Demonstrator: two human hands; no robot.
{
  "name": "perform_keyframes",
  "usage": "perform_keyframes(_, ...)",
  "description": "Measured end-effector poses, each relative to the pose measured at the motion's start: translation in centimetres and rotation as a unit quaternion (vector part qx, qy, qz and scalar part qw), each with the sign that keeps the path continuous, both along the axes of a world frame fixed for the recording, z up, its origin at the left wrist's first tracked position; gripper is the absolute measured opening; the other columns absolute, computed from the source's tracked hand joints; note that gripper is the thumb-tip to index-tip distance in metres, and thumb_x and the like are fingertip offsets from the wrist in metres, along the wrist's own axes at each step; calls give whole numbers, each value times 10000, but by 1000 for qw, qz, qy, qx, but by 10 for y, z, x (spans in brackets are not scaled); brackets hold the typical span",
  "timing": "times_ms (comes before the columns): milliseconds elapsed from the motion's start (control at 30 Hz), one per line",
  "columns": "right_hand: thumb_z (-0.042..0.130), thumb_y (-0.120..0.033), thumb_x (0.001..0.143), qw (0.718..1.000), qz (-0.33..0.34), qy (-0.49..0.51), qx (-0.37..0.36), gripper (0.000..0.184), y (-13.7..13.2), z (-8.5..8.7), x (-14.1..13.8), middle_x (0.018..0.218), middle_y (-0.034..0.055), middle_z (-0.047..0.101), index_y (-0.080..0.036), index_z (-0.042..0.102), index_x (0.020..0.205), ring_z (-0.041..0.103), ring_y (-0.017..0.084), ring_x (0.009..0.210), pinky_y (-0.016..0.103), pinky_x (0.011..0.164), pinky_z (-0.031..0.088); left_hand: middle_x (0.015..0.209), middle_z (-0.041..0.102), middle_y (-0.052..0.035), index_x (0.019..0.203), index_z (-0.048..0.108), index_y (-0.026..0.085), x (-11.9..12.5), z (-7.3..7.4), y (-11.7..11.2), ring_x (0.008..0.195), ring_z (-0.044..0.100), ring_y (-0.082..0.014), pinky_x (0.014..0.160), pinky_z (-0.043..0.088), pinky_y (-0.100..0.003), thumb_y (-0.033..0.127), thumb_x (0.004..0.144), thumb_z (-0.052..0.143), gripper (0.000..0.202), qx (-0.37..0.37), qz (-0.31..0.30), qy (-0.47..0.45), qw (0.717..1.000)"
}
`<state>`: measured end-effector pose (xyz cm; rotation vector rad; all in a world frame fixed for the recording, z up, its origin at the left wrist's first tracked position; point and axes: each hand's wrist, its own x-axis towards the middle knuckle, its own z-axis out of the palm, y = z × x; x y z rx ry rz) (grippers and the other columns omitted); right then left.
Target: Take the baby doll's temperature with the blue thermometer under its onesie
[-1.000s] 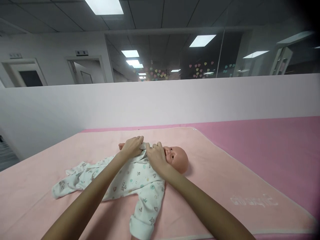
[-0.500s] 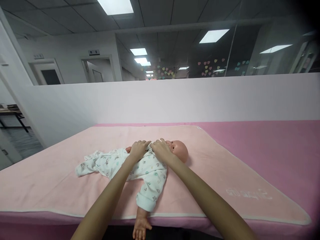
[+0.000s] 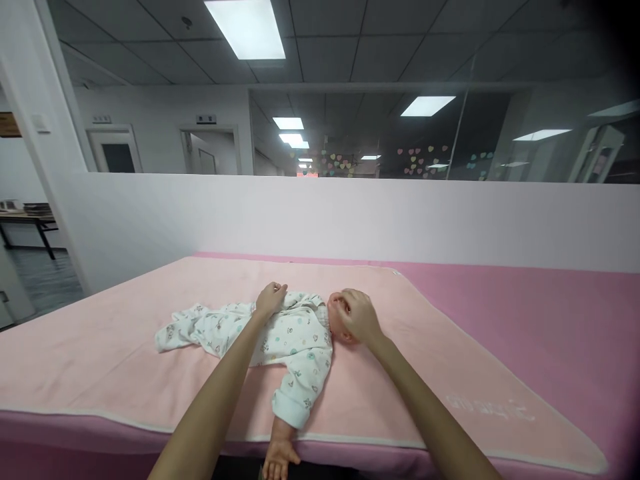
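Observation:
A baby doll in a white patterned sleepsuit (image 3: 295, 333) lies on its back, head to the right and legs to the left. My left hand (image 3: 271, 298) is over the far side of the doll's torso, fingers curled closed. Whatever those fingers hold, if anything, is hidden. Over the doll's head (image 3: 339, 323) is my right hand (image 3: 359, 315), fingers bent and thumb apart, covering much of the face; nothing shows in its grasp. The doll's near arm (image 3: 280, 450) hangs past the front edge, palm showing. Its far hand is out of sight.
Beneath the doll a peach blanket (image 3: 425, 373) with a pale border covers part of a pink padded surface (image 3: 550, 320). A low white wall (image 3: 350, 217) topped with glass runs along the back. At far left, beyond an opening, a table (image 3: 27, 219) holds stacked items.
Both hands have left the doll's neckline. My right hand has moved right, over the head; my left has shifted slightly left. The collar now shows. The camera view has tilted up.

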<state>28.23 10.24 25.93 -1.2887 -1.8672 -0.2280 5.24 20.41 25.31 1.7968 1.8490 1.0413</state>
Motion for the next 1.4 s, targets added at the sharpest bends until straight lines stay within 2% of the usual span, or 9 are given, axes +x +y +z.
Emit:
perform_keyframes(67,363,-374,796,986,-9,159,-57,289,13,-5,17,830,43,593,-164,561,799,508,156,797,281,741,369,950,615,-58,844,537,195,2,-1,7,831,554,-184,664,364,-253,479,732,368,349,-3,13,23,1000)
perform_keyframes(167,403,-459,745,926,20,350,-138,360,34,-18,36,875,53,607,-152,577,812,525,175,826,277,731,394,929,619,-59,813,554,193,4,-2,13,845,553,-196,656,355,-251,441,720,394,310,-12,19,32,999)
perform_keyframes(267,473,-471,690,876,53,454,-153,370,46,-31,44,923,52,610,-151,594,832,523,185,859,276,762,396,852,629,-57,770,569,180,5,-3,17,794,558,-185,623,342,-235,385,700,424,261,-24,23,40,999)
perform_keyframes(367,520,-466,656,854,58,497,-143,353,48,-39,45,918,38,617,-164,607,815,523,190,869,273,772,397,817,625,-43,770,576,178,5,-3,18,744,551,-163,586,320,-218,352,676,450,235,-30,23,48,998)
perform_keyframes(567,528,-459,657,854,59,501,-125,325,44,-42,44,932,23,617,-188,617,813,519,191,899,275,790,395,625,576,-24,676,555,154,4,-4,14,633,516,-130,538,281,-209,348,699,434,230,-24,5,65,998)
perform_keyframes(733,523,-455,659,860,59,496,-100,324,45,-45,43,926,31,622,-182,614,808,525,191,882,288,787,395,541,514,-17,544,476,153,2,-3,11,537,465,-116,515,251,-224,402,748,345,347,-3,-18,82,996)
perform_keyframes(1033,507,-468,661,852,61,509,-110,326,37,-40,37,910,30,637,-194,620,800,552,195,869,303,781,417,689,597,-18,662,541,159,0,-4,10,621,503,-124,556,282,-210,390,715,379,287,10,-21,78,997)
perform_keyframes(1200,522,-428,655,853,35,514,-86,370,36,-38,35,1106,16,563,-227,591,957,494,185,1022,303,886,371,714,599,-26,698,553,156,-1,-4,8,639,501,-131,549,284,-211,366,696,383,270,8,-18,76,997)
perform_keyframes(1400,494,-415,662,853,71,499,-135,252,33,-34,36,815,23,656,-211,629,725,545,202,897,322,843,395,717,583,-57,648,517,156,-3,-6,13,627,486,-143,538,267,-228,333,731,310,285,16,-9,87,996)
